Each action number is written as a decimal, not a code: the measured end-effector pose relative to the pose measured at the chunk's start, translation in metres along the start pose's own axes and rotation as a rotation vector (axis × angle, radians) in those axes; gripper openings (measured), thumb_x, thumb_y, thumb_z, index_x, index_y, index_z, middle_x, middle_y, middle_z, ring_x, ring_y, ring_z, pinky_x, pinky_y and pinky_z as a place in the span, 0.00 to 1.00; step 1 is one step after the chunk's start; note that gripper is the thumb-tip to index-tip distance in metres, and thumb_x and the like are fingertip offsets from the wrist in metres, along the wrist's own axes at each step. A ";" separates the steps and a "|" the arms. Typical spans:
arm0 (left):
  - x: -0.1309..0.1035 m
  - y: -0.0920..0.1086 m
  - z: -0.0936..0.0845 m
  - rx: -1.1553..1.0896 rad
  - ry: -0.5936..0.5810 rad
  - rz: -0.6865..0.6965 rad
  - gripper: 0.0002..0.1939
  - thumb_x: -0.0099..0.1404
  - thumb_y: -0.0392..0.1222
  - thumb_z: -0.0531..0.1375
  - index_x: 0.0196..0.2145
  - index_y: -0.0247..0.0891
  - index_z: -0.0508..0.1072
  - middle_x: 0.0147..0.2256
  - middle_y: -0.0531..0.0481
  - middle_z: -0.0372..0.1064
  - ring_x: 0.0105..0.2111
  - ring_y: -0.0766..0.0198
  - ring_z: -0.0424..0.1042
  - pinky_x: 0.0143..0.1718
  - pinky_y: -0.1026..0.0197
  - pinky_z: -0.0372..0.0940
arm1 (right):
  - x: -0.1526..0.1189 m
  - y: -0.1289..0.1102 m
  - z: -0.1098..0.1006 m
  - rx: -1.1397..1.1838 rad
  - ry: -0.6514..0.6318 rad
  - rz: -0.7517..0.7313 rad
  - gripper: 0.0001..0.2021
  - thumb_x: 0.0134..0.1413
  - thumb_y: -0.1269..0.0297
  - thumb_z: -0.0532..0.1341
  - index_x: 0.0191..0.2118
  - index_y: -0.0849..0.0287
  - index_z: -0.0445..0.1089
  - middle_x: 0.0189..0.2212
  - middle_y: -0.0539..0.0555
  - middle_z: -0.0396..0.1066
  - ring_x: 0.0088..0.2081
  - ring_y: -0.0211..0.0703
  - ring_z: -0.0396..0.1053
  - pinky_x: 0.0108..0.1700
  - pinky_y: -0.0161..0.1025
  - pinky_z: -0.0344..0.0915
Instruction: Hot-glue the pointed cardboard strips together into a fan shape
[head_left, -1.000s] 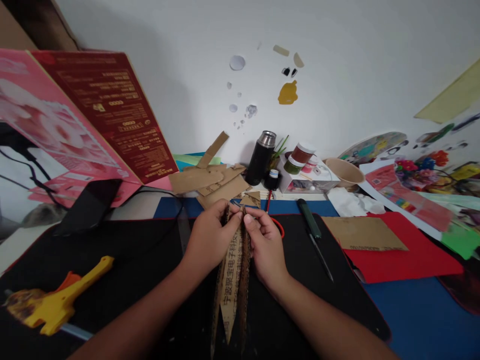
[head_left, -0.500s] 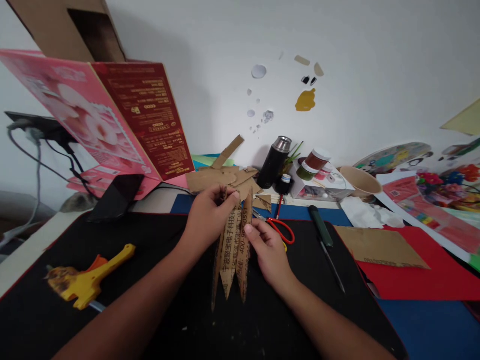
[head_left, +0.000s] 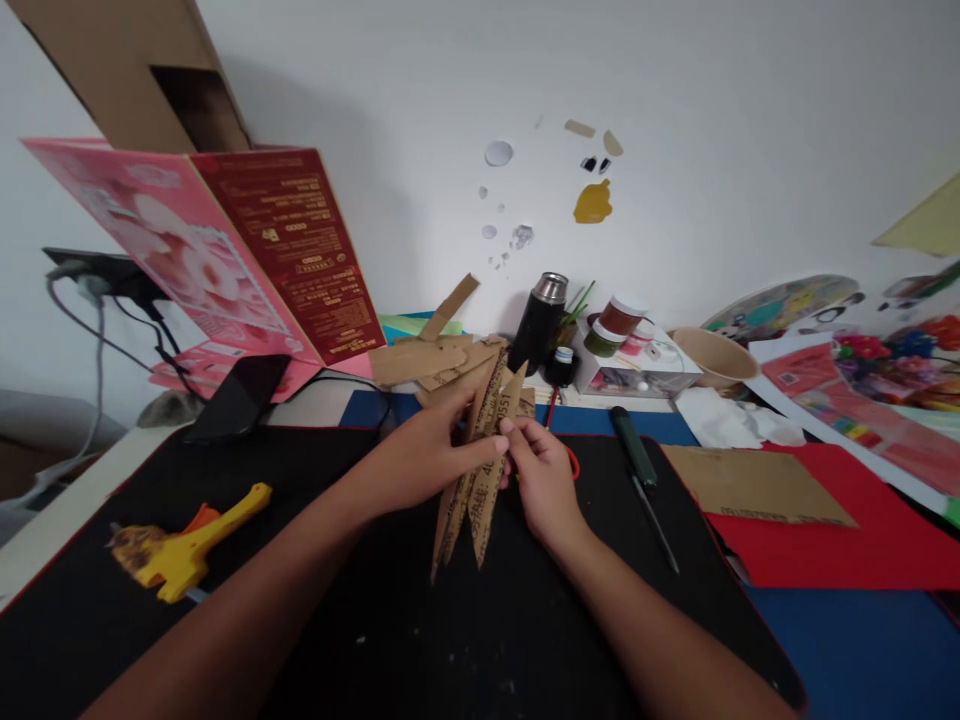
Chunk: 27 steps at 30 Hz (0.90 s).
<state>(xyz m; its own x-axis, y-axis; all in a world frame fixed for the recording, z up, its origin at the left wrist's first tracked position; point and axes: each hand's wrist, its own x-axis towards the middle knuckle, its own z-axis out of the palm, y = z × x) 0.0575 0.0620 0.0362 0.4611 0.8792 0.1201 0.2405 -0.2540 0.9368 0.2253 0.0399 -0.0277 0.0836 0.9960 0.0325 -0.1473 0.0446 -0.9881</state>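
Observation:
Pointed strips of brown cardboard (head_left: 484,500), printed with black characters, are held upright above the black mat (head_left: 450,650). My left hand (head_left: 442,440) grips them from the left, its thumb lying across the printed face. On the right edge, my right hand (head_left: 544,465) pinches the cardboard between thumb and fingers. The strips sit close together, partly overlapping, with sharp tips at top and bottom. Behind my right hand, red-handled scissors (head_left: 574,463) are mostly hidden.
A yellow glue gun (head_left: 184,555) lies left on the mat; a green-handled tool (head_left: 636,450) lies right. Behind are cardboard scraps (head_left: 412,360), a black thermos (head_left: 536,325) and paint jars (head_left: 621,318). A phone (head_left: 240,400) leans by a pink box (head_left: 210,260). Red sheet (head_left: 885,540) at right.
The cardboard strips have drawn together and tilted to the right at the top. My left hand has shifted its thumb lower across them, and both hands are now closer together.

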 end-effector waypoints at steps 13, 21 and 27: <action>-0.005 0.006 0.012 0.020 -0.042 -0.022 0.20 0.65 0.50 0.62 0.54 0.46 0.74 0.54 0.45 0.76 0.56 0.51 0.74 0.59 0.49 0.66 | 0.002 -0.006 0.000 -0.006 -0.027 -0.055 0.18 0.58 0.47 0.65 0.28 0.56 0.66 0.15 0.41 0.59 0.16 0.34 0.59 0.20 0.33 0.56; 0.000 0.002 0.007 -0.076 0.029 -0.084 0.19 0.63 0.49 0.65 0.50 0.44 0.77 0.49 0.45 0.79 0.49 0.49 0.77 0.53 0.48 0.70 | 0.004 -0.006 -0.003 0.033 -0.075 -0.052 0.18 0.60 0.47 0.64 0.30 0.57 0.69 0.15 0.42 0.61 0.16 0.34 0.60 0.21 0.33 0.56; -0.009 0.025 0.007 -0.502 0.162 -0.144 0.22 0.62 0.53 0.66 0.50 0.38 0.75 0.45 0.44 0.79 0.46 0.50 0.78 0.47 0.52 0.72 | 0.008 -0.001 -0.010 0.121 -0.024 -0.033 0.21 0.60 0.43 0.63 0.40 0.58 0.76 0.18 0.44 0.64 0.19 0.35 0.61 0.24 0.32 0.59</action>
<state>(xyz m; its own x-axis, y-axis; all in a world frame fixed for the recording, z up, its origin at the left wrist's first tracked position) 0.0649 0.0448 0.0560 0.3069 0.9517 -0.0089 -0.1640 0.0621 0.9845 0.2355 0.0475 -0.0282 0.0665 0.9954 0.0695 -0.2634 0.0847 -0.9610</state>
